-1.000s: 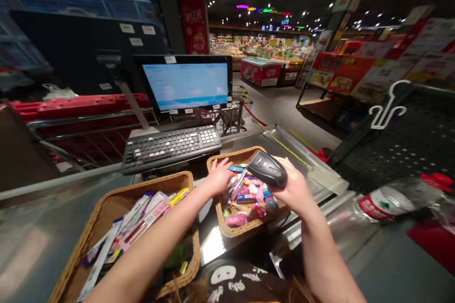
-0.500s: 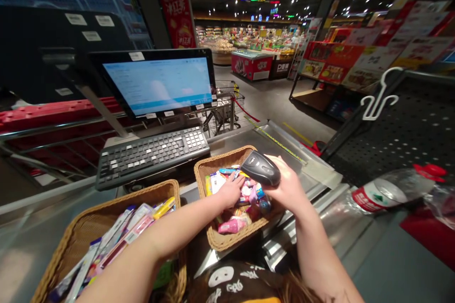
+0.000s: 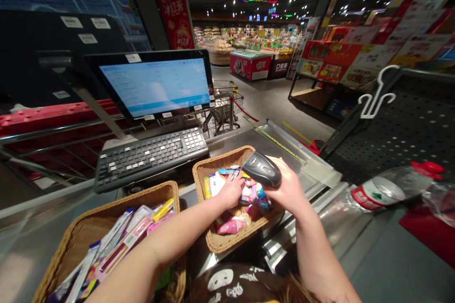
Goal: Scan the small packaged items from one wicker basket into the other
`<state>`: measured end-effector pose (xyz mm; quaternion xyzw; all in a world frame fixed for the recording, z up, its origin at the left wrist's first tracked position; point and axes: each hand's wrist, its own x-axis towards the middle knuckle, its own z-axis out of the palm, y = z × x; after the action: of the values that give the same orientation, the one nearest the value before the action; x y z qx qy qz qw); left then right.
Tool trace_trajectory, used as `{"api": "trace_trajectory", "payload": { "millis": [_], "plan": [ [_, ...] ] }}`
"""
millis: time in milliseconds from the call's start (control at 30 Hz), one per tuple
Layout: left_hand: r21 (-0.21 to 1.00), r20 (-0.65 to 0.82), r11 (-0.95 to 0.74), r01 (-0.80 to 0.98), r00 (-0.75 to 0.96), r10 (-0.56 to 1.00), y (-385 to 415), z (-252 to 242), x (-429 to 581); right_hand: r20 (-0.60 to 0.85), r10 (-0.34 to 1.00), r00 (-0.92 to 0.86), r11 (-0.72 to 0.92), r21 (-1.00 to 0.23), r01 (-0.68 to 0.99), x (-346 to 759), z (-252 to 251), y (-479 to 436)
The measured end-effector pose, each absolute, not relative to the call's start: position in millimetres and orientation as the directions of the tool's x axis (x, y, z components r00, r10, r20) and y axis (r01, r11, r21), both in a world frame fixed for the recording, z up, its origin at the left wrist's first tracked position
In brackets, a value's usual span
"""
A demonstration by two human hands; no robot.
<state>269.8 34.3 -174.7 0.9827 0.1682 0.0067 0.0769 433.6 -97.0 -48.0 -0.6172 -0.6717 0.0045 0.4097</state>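
My right hand (image 3: 287, 188) is wrapped around a black handheld barcode scanner (image 3: 262, 169), its head turned left over a wicker basket (image 3: 217, 242). Inside that basket lie small colourful packets, among them a pink one (image 3: 232, 226) near the front and a white one (image 3: 216, 183) at the left. My left hand (image 3: 232, 191) reaches in from the left, fingers parted and resting on the packets just below the scanner head. Whether a packet is pinched there is hard to see. Under my left forearm, a second wicker basket (image 3: 71, 232) holds long, flat packages (image 3: 122, 244).
A black keyboard (image 3: 152, 154) and a lit monitor (image 3: 156, 86) stand behind the baskets on the metal counter (image 3: 236, 137). At the right lies a large clear plastic bottle (image 3: 382, 192) with a red cap. A white hanger (image 3: 377, 97) hangs on a perforated panel.
The fingers of my left hand have spread slightly among the packets. The scanner stays almost in place, and the view has shifted a little.
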Motion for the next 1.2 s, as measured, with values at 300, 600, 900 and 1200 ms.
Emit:
{"api": "trace_trajectory", "payload": {
  "millis": [300, 600, 900, 1200],
  "plan": [
    [0.229, 0.180, -0.927, 0.298, 0.923, 0.341, 45, -130, 233, 0.545, 0.826, 0.144, 0.207, -0.532, 0.821, 428, -43, -102],
    [0.260, 0.424, -0.873, 0.413, 0.763, 0.487, 41, -73, 153, 0.560, 0.828, 0.023, 0.320, -0.507, 0.801, 393, -31, -92],
    [0.141, 0.623, -0.807, 0.574, 0.582, 0.523, 34, -32, 89, 0.575, 0.814, -0.085, 0.434, -0.504, 0.747, 349, -15, -84],
    [0.085, 0.727, -0.739, 0.668, 0.466, 0.505, 33, -9, 45, 0.593, 0.780, -0.199, 0.531, -0.460, 0.711, 307, -3, -86]
  ]
}}
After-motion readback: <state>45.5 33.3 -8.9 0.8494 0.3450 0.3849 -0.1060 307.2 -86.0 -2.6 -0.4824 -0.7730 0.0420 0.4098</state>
